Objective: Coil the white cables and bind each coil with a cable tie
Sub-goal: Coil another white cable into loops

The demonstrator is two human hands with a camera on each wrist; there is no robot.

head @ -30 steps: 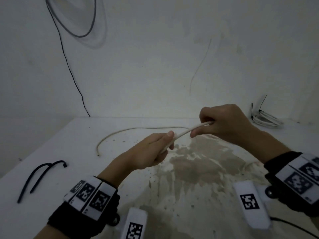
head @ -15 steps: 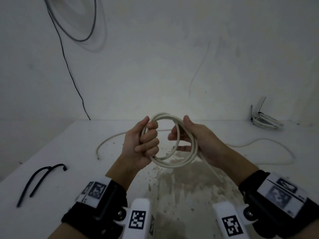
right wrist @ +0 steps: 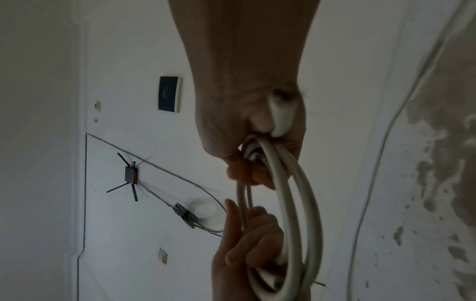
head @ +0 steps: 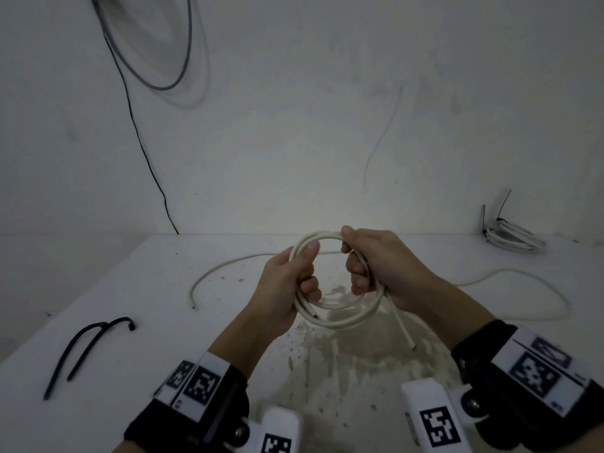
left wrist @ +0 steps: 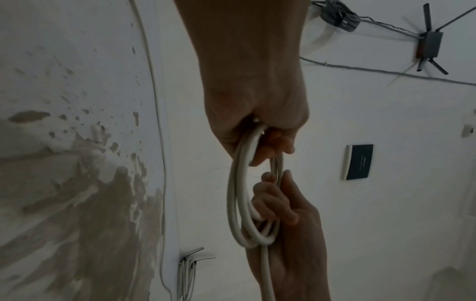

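coil: a white cable coil (head: 340,308) of a few loops is held up off the white table (head: 98,289), between both hands, roughly over the stained patch (head: 343,361)
left hand: the left hand (head: 287,289) is curled tight round the left side of the coil, thumb laid up along the top strands
right hand: the right hand (head: 382,266) is wrapped round the right side, fingers hooked through the middle of the ring
loose tail: one short end (head: 405,331) is left hanging down below the right hand's grip, tip just above the table
only in head view: two black cable ties (head: 85,341) are seen well off to the left of the grip, and an already tied coil (head: 510,237) far to the right by the wall; another white cable (head: 490,282) is trailed over the table behind the hands
only in wrist views: a dark wall panel (left wrist: 359,162) and a dark antenna box (right wrist: 131,174) are shown, pretty blurry; strands bunched inside each fist are seen much closer
room: open table is left on both sides of the grip; the table's far edge sits just behind it, against the wall
vs half a second ago: the coil is kept about the same size, the right hand is now closed over the top instead of opened beside it, and the tail is now let dangle free
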